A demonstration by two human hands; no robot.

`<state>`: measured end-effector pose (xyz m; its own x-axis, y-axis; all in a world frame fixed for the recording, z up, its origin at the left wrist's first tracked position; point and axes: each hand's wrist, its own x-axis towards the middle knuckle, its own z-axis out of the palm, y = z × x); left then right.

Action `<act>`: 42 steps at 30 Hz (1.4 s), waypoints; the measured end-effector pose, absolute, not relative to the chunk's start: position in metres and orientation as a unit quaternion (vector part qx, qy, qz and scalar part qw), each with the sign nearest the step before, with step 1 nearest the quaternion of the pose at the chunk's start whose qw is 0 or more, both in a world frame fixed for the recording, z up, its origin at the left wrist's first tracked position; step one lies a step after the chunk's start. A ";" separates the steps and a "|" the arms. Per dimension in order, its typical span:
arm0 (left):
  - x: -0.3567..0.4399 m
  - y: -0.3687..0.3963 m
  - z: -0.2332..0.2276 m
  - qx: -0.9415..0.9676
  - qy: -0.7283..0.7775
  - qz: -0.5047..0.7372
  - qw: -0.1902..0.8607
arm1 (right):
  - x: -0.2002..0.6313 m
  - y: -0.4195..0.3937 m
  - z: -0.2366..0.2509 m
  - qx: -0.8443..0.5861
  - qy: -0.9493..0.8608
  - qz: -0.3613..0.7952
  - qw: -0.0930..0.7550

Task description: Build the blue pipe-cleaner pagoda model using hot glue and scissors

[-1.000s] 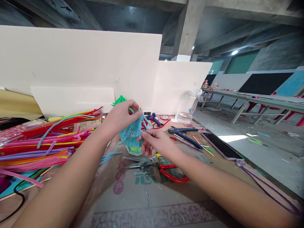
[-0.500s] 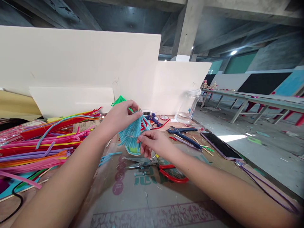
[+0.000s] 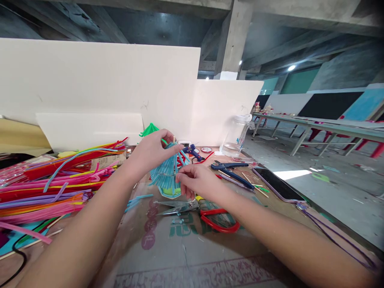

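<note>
Hands [image 3: 177,166] grip blue bundle [image 3: 166,174] (fanned).

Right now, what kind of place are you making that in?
It looks like a craft workshop inside a bare concrete hall. A heap of bright fuzzy pipe cleaners covers the worktable's left side, red-handled scissors and a blue glue gun lie near the hands, and more long work tables stand behind.

A small cone-shaped craft piece [image 3: 167,174] made of many light-blue pipe-cleaner lengths fanned downward from a narrow top. A thin wooden stick pokes out at its tip. Its wide lower rim shows a yellow-green base. It is held upright above the bench, toward the far edge, near the middle of its width.
</note>
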<state>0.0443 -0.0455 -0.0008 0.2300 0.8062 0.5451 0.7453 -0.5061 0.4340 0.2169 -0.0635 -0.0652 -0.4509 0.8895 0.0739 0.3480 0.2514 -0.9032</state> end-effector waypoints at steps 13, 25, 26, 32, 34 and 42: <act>0.046 -0.050 0.003 0.786 0.505 0.356 0.021 | 0.212 -0.064 -0.072 -0.406 -0.719 0.460 0.326; 0.043 -0.051 0.006 0.786 0.512 0.345 0.033 | 0.210 -0.067 -0.071 -0.416 -0.731 0.427 0.332; 0.043 -0.051 0.006 0.784 0.514 0.345 0.031 | 0.210 -0.067 -0.071 -0.417 -0.730 0.427 0.334; 0.042 -0.050 0.006 0.782 0.515 0.349 0.040 | 0.210 -0.065 -0.073 -0.413 -0.726 0.434 0.338; 0.040 -0.048 0.006 0.783 0.512 0.351 0.046 | 0.213 -0.062 -0.072 -0.407 -0.730 0.437 0.332; 0.035 -0.043 0.003 0.792 0.491 0.355 0.070 | 0.219 -0.056 -0.068 -0.397 -0.745 0.426 0.325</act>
<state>0.0349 -0.0433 0.0032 0.2649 0.8285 0.4934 0.7288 -0.5071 0.4602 0.2188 -0.0563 -0.0681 -0.4731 0.8689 0.1454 0.3144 0.3207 -0.8935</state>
